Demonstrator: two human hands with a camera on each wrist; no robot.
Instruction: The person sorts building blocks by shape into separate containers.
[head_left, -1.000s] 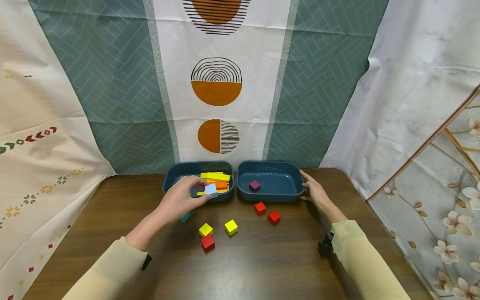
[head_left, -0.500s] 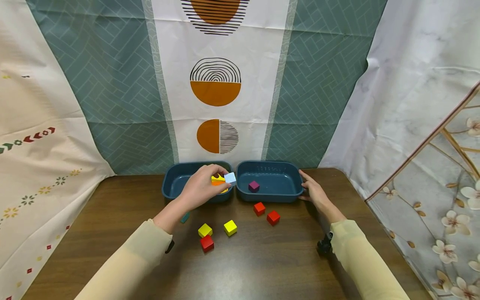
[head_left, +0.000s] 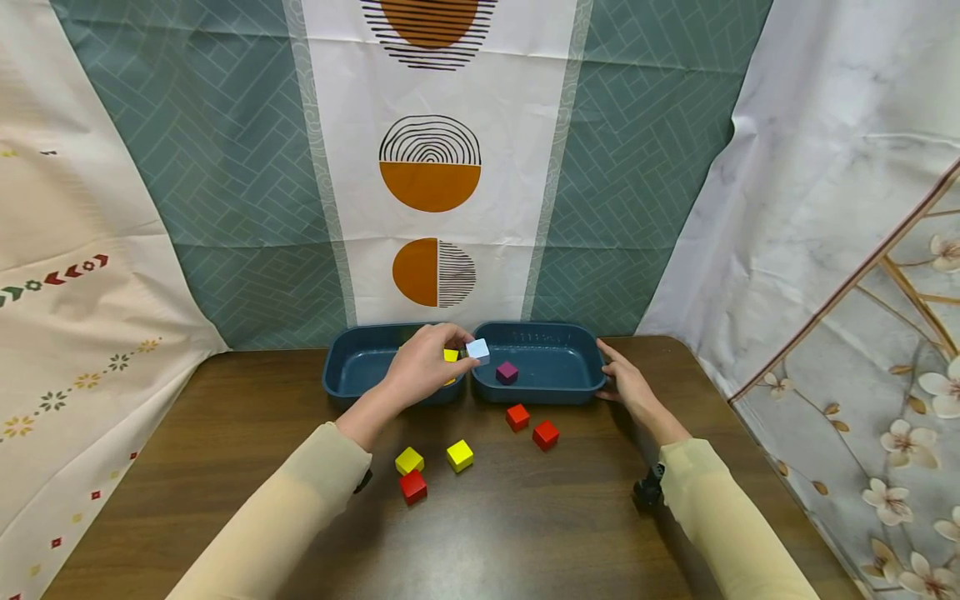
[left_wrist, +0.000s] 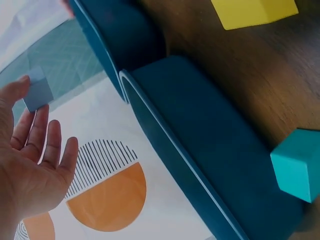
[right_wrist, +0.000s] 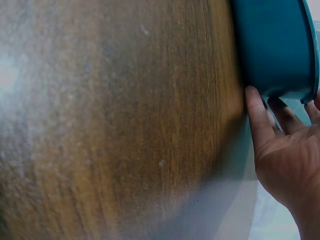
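A pale blue cube (head_left: 477, 352) is pinched between the thumb and fingertips of my left hand (head_left: 416, 367), held up over the adjoining ends of the two bins. In the left wrist view the same cube (left_wrist: 38, 92) shows beyond the bin rims. My right hand (head_left: 628, 385) touches the right end of the right dark blue bin (head_left: 540, 393), fingers extended along its outer wall. Inside that bin lies one purple cube (head_left: 507, 373). The left dark blue bin (head_left: 360, 362) holds yellow pieces (head_left: 451, 355), mostly hidden behind my left hand.
On the wooden table (head_left: 495, 542), two red cubes lie before the right bin, one being the red cube (head_left: 546, 435). Left of them are a yellow cube (head_left: 460, 456), another yellow one and a red cube (head_left: 412, 487). A teal cube (left_wrist: 300, 167) sits by the left bin.
My left hand has carried the pale blue cube rightward and slightly up, from over the left bin to the right bin's left edge. My right hand stays at the bin's end.
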